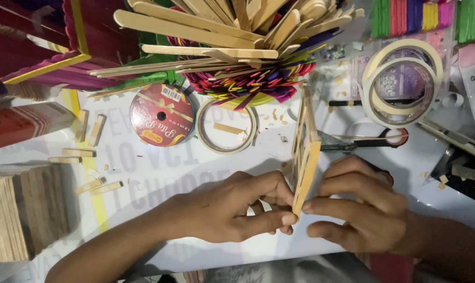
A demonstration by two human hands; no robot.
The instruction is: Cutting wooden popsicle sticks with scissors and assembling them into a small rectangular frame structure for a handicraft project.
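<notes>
A flat panel of glued wooden craft sticks (305, 152) stands on edge on the white table (159, 173), its near end yellow-tinted. My left hand (232, 207) pinches the near end of the panel from the left with thumb and fingers. My right hand (360, 207) presses against the same end from the right, fingertips touching the wood. Both hands meet at the panel's lower corner.
A tub of plain and coloured craft sticks (237, 36) rises at the top centre. A red ribbon spool (161, 115), a thin tape ring (227, 126), two masking tape rolls (402, 84), scissors (368, 142) and cut stick pieces (98, 186) lie around. A stacked wood block (22, 209) sits left.
</notes>
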